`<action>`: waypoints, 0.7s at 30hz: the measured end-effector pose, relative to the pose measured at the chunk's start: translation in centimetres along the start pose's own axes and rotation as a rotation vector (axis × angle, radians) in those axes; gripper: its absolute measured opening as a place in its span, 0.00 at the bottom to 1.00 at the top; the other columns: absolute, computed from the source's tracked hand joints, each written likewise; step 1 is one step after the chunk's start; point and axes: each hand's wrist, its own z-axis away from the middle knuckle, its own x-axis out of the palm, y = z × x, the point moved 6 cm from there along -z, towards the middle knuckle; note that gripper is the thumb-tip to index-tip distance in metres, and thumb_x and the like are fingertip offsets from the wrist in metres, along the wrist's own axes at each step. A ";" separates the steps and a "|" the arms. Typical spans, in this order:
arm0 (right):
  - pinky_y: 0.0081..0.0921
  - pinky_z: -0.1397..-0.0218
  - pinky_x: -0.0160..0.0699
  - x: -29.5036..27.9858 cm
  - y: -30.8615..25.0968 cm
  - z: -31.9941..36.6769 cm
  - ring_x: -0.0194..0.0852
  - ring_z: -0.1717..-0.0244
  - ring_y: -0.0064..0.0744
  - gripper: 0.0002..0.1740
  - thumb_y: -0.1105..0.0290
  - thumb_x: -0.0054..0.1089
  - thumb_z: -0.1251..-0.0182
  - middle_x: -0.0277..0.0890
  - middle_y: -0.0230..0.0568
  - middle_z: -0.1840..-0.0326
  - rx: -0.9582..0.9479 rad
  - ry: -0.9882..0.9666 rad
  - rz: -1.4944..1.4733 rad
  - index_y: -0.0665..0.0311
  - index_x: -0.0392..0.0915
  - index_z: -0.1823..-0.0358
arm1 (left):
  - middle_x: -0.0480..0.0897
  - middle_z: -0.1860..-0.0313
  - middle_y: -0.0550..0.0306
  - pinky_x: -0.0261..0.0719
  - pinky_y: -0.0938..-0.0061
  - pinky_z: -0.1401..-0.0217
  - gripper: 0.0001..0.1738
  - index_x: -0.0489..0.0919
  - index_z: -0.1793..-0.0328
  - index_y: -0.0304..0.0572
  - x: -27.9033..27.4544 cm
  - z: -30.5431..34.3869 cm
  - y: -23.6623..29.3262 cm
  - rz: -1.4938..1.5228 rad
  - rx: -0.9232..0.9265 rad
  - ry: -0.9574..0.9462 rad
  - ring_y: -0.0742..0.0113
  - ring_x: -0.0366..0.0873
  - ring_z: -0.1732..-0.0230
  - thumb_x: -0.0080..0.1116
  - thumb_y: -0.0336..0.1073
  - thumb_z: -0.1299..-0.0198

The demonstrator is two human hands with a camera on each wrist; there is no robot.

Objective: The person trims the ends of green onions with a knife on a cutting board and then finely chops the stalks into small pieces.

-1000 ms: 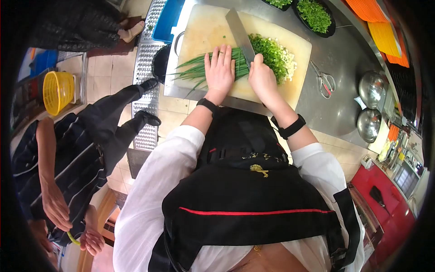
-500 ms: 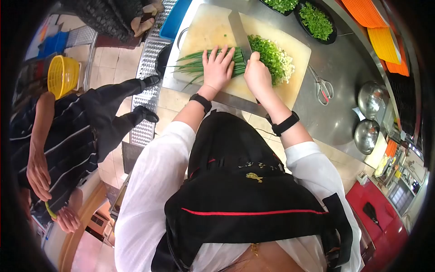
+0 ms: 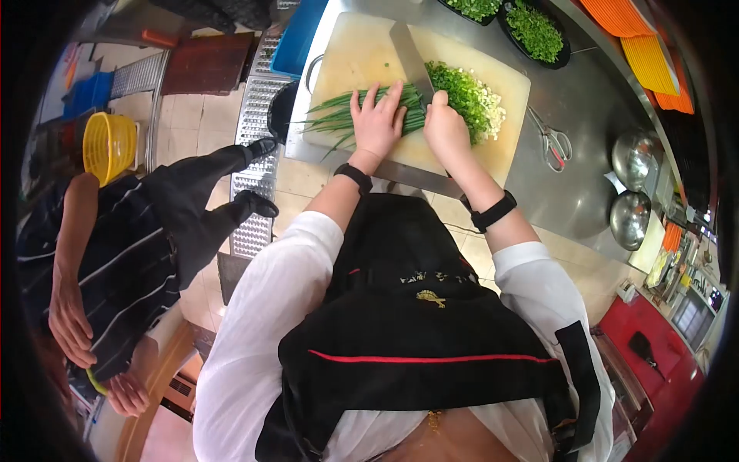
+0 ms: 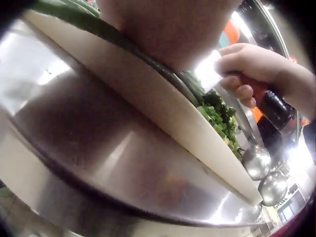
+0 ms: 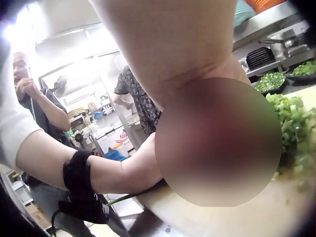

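On the white cutting board (image 3: 356, 55) lies a bundle of long green scallions (image 3: 329, 115). My left hand (image 3: 376, 129) presses down on the bundle, fingers spread across it. My right hand (image 3: 446, 132) grips the handle of a broad kitchen knife (image 3: 409, 55), whose blade stands at the cut end of the bundle, close to the left hand. Chopped scallions (image 3: 466, 96) are heaped right of the blade, green pieces nearest it and pale ones farther out. In the left wrist view, the right hand (image 4: 256, 69) wraps round the dark handle. A blurred disc covers part of the right wrist view.
Bowls of chopped greens (image 3: 535, 32) stand behind the board. Right of it on the steel counter lie scissors (image 3: 550, 138) and two metal bowls (image 3: 631, 219). A blue bin (image 3: 296, 38) is at the left. Another person (image 3: 108, 254) stands left, holding something thin and green.
Both hands and the knife stay at the cut end of the scallions, with only small shifts. Someone's foot at the upper left has moved away. The head view has swayed slightly.
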 end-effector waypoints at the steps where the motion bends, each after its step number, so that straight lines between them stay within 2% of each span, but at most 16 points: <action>1: 0.49 0.71 0.77 0.1 0.0 0.0 0.77 0.74 0.59 0.08 0.74 0.42 0.40 0.75 0.61 0.80 0.009 0.006 0.013 0.71 0.60 0.62 | 0.75 0.42 0.66 0.50 0.47 0.34 0.25 0.71 0.38 0.63 0.3 0.2 0.0 0.005 -0.012 -0.011 0.56 0.66 0.39 0.55 0.40 0.45; 3: 0.49 0.70 0.77 0.1 -0.1 0.0 0.77 0.74 0.58 0.08 0.73 0.42 0.39 0.75 0.61 0.79 0.033 -0.004 0.035 0.71 0.60 0.61 | 0.73 0.40 0.64 0.48 0.47 0.32 0.26 0.70 0.38 0.55 0.7 0.4 0.0 0.026 -0.006 -0.041 0.56 0.65 0.37 0.54 0.36 0.46; 7: 0.49 0.68 0.77 0.2 0.1 -0.1 0.78 0.72 0.58 0.10 0.68 0.40 0.34 0.76 0.60 0.77 0.097 -0.049 0.065 0.68 0.60 0.60 | 0.72 0.39 0.61 0.44 0.47 0.31 0.29 0.70 0.38 0.52 0.3 0.5 -0.1 0.091 0.002 -0.061 0.56 0.63 0.36 0.52 0.32 0.51; 10: 0.49 0.67 0.77 -0.1 -0.1 0.0 0.78 0.71 0.58 0.10 0.68 0.41 0.34 0.76 0.60 0.76 0.102 -0.051 0.084 0.68 0.59 0.60 | 0.72 0.39 0.61 0.44 0.47 0.31 0.26 0.71 0.38 0.52 0.3 0.4 0.1 0.038 -0.005 -0.097 0.56 0.63 0.36 0.53 0.37 0.48; 16: 0.48 0.68 0.77 0.3 -0.9 0.3 0.78 0.72 0.58 0.09 0.73 0.42 0.39 0.76 0.60 0.76 0.091 -0.053 0.114 0.69 0.59 0.60 | 0.73 0.40 0.64 0.47 0.48 0.32 0.23 0.73 0.40 0.56 0.5 0.2 0.0 0.047 -0.038 -0.053 0.59 0.65 0.38 0.54 0.45 0.43; 21: 0.49 0.69 0.76 0.2 -1.0 0.5 0.77 0.73 0.59 0.08 0.72 0.42 0.37 0.75 0.60 0.78 0.074 -0.018 0.115 0.69 0.59 0.61 | 0.74 0.41 0.66 0.47 0.49 0.32 0.23 0.73 0.40 0.57 0.4 0.3 -0.2 0.027 -0.029 -0.059 0.61 0.65 0.37 0.53 0.39 0.44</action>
